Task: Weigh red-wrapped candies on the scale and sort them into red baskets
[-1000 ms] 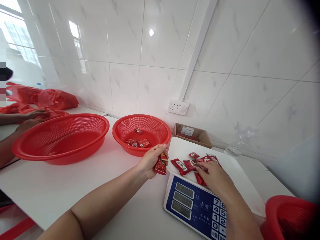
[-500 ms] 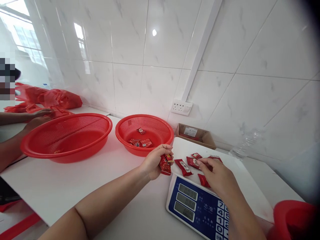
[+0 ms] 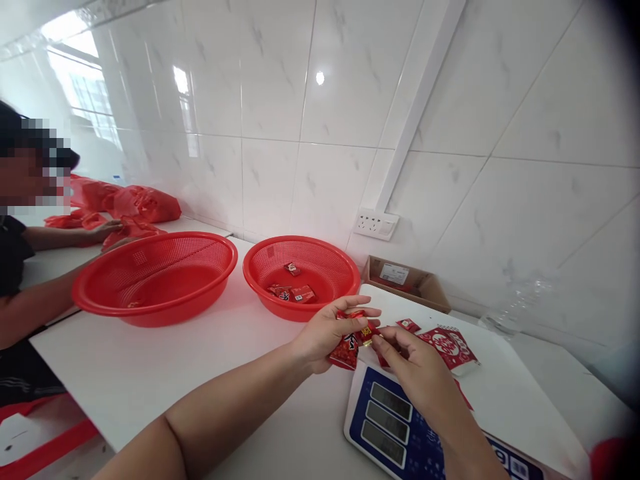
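My left hand (image 3: 323,337) is closed around several red snack packets (image 3: 345,350), its fingertips pointing right. Just beside it, my right hand (image 3: 423,373) pinches the edge of a small red packet with gold print (image 3: 369,332), which also touches the left hand's fingers. Both hands are above the near left part of a weighing scale (image 3: 385,423) with a white platform and a blue display panel. On the platform lie a larger red-and-white packet (image 3: 450,348) and a small red packet (image 3: 409,325). Other packets there are partly hidden by my right hand.
A red plastic basket (image 3: 300,310) with a few packets stands behind my left hand; another red basket (image 3: 165,313) is further left. An open cardboard box (image 3: 435,293) sits by the wall. At far left, a co-worker's hands (image 3: 107,233) touch red plastic bags (image 3: 145,203).
My right hand has moved from the packets on the scale to my left hand and now pinches a small packet there. The view has shifted, showing more of the co-worker.
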{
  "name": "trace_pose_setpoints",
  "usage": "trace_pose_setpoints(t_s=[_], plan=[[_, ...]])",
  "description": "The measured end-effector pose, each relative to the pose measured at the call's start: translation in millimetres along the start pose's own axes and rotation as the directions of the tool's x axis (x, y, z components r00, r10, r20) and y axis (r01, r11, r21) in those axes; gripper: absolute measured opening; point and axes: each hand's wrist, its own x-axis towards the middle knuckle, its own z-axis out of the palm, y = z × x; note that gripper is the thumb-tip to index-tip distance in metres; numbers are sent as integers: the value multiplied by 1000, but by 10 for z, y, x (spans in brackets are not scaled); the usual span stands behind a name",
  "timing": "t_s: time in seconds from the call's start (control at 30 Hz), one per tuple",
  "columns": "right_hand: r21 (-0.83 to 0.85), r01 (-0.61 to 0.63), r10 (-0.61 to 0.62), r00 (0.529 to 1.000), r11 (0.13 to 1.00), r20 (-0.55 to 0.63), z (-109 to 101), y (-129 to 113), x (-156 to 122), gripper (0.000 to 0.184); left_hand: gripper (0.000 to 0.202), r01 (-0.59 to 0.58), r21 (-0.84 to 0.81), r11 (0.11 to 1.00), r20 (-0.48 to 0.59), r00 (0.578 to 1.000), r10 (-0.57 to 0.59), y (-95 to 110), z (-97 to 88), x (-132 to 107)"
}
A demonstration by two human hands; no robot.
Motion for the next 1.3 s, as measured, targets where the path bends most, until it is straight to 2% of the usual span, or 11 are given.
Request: trace_pose_setpoints(t_s=[0.17,0.3,0.4,0.57,0.77,0.9,1.03,1.1,1.17,1.3], plan=[[157,-44,50,998,987,-29,29,-27,0,33,25,-33,194,980,-81,996,49,0,13,7],[313,-105,118,993,944,-24,51,-42,-9,33,25,-57,339,939,-116,988,101,-10,9,22],[361,-139,145,989,922,10,54,-53,-28,34,27,-72,353,933,-119,986,121,-8,-2,32],[349,-156,146,988,924,53,54,-41,-26,36,32,-91,359,929,-117,983,141,4,-23,40],[349,-171,142,984,921,109,73,-20,-16,41,34,-27,377,926,-98,993,68,16,-34,25],[383,-180,155,983,906,97,70,-1,-16,42,34,-7,280,960,-126,991,44,31,-25,38],[418,-181,183,983,890,35,57,22,-10,41,21,73,18,997,-141,988,-70,78,-48,67],[472,-169,194,981,865,-5,55,20,-8,40,14,77,-137,988,-89,992,-90,105,-73,71],[543,-170,226,973,822,-37,59,4,-9,41,23,52,-235,971,-17,998,-58,126,-97,68],[694,-209,288,958,689,3,95,-49,-20,41,36,6,-291,957,107,994,26,138,-125,70]])
